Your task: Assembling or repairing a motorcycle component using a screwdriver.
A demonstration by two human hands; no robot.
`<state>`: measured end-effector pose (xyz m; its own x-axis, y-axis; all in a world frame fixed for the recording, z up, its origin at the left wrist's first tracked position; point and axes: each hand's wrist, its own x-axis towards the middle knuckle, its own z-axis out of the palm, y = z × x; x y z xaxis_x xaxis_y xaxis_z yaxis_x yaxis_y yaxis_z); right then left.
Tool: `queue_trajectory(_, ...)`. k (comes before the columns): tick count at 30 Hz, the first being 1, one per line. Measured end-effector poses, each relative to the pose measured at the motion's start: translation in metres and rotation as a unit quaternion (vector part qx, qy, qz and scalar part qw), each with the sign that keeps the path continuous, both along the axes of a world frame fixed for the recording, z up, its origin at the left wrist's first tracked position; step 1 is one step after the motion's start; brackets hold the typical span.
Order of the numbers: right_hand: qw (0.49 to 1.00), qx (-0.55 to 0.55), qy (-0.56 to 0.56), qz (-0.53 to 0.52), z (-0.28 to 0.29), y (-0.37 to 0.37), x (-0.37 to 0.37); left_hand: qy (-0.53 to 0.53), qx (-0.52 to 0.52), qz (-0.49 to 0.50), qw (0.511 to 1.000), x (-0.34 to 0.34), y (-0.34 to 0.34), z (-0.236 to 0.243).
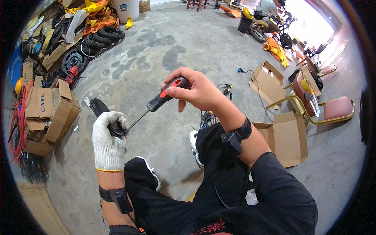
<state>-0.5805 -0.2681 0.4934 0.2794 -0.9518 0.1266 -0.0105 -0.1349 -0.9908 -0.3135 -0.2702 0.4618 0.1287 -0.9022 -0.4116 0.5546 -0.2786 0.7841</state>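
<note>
My left hand (107, 135), in a white knit glove with a yellow hem, is wrapped round a long black curved part (99, 106) whose exact kind I cannot make out. A small white tag (87, 102) hangs at the part's far end. Bare, my right hand (196, 89) grips the black and red handle of a screwdriver (156, 101). Its thin metal shaft slants down to the left, and the tip reaches the near end of the black part beside my gloved fingers. What the tip bears on is hidden there.
Tyres (103, 39) and cardboard boxes (43, 103) are piled at left. Black cables (209, 117) lie beyond my knee. Open cartons (288, 137) and pink-seated chairs (337, 109) stand at right. Far right, another person (268, 11) bends by a motorbike frame.
</note>
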Motion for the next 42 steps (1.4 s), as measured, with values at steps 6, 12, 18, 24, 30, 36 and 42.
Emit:
queue_trajectory(6, 0.983, -0.004, 0.161, -0.092, 0.001, -0.004, 0.004, -0.007, 0.016, -0.004, 1.000, -0.006, 0.003, -0.003)
queue_trajectory(12, 0.973, -0.130, 0.167, -0.096, -0.027, -0.008, 0.007, 0.042, -0.059, -0.013, 0.997, 0.011, -0.014, -0.011)
queue_trajectory(18, 0.986, -0.166, -0.002, -0.006, -0.023, -0.001, 0.002, 0.094, -0.054, -0.066, 0.992, 0.008, -0.007, -0.008)
queue_trajectory(24, 0.993, -0.085, 0.058, -0.049, -0.009, 0.011, 0.002, 0.086, -0.060, -0.028, 0.994, 0.009, -0.001, 0.003)
queue_trajectory(30, 0.984, -0.020, 0.118, -0.131, -0.021, 0.007, -0.001, 0.019, -0.087, -0.051, 0.995, 0.004, -0.005, 0.004)
queue_trajectory(36, 0.975, -0.072, -0.032, -0.208, -0.056, -0.024, 0.002, 0.084, -0.114, -0.012, 0.990, -0.011, -0.021, -0.001)
queue_trajectory(42, 0.919, -0.089, -0.213, -0.320, -0.078, -0.029, -0.037, 0.220, 0.003, -0.042, 0.975, -0.019, -0.009, -0.014)
